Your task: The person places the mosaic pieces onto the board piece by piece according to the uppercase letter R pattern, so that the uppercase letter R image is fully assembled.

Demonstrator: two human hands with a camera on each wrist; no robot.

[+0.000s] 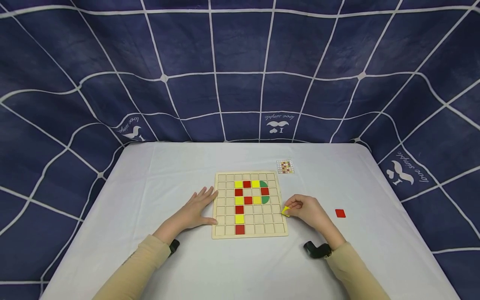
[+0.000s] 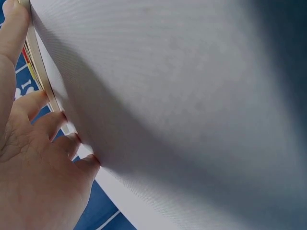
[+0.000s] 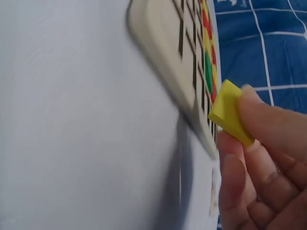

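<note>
A wooden grid board lies on the table, with red, yellow and green tiles set in its cells in the outline of a letter P. My left hand rests at the board's left edge, fingers spread, with thumb and a fingertip at the rim. In the left wrist view its fingertips stand along the board's side. Beside the board's right edge, my right hand pinches a yellow square tile between thumb and fingers. The rounded green tiles form the right corners of the loop.
A loose red tile lies on the white cloth to the right of my right hand. Past the board's far right corner is a small printed pattern card. Dark blue gridded fabric hangs behind and at both sides of the table.
</note>
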